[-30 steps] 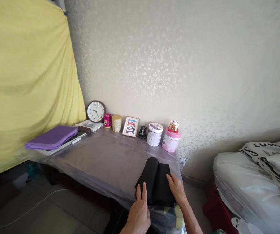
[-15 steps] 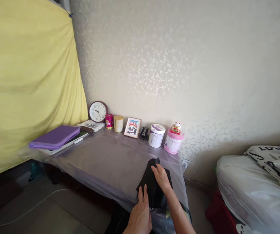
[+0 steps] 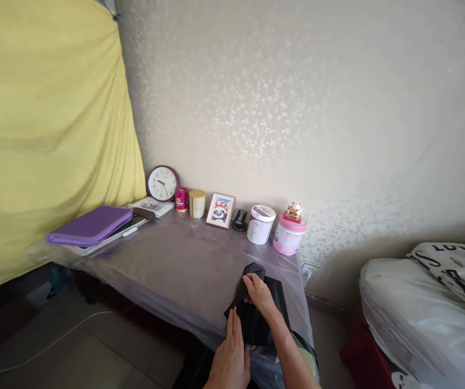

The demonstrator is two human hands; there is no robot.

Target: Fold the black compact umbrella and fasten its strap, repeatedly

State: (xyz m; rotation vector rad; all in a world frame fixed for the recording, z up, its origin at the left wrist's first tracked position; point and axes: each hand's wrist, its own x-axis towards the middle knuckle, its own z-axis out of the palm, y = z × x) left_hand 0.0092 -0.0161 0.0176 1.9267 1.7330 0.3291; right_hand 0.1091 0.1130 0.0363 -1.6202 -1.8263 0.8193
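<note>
A black, thin, folded piece of cloth or plastic [image 3: 276, 302] lies at the table's near right corner; its exact kind is not clear. My right hand [image 3: 259, 294] is closed on its upper part, fingers curled and pinching a bunched fold. Against its lower left edge rests my left hand [image 3: 232, 346], with fingers stretched out straight and touching the material. Part of the black piece is hidden under both hands. A clear plastic cover [image 3: 167, 270] spreads over the table beneath it.
Along the wall stand a clock [image 3: 163, 183], a pink can [image 3: 181, 200], a yellow-lidded jar [image 3: 197, 204], a panda picture frame [image 3: 220, 210], a black device [image 3: 239, 220], a white tub [image 3: 260, 225] and a pink tub [image 3: 288, 236] topped by a cat figurine. A purple folder [image 3: 90, 226] lies left.
My right hand has shifted slightly left and down, curling its fingers around the black material, whose top end is now bunched and rounder. My left hand stays nearly in place.
</note>
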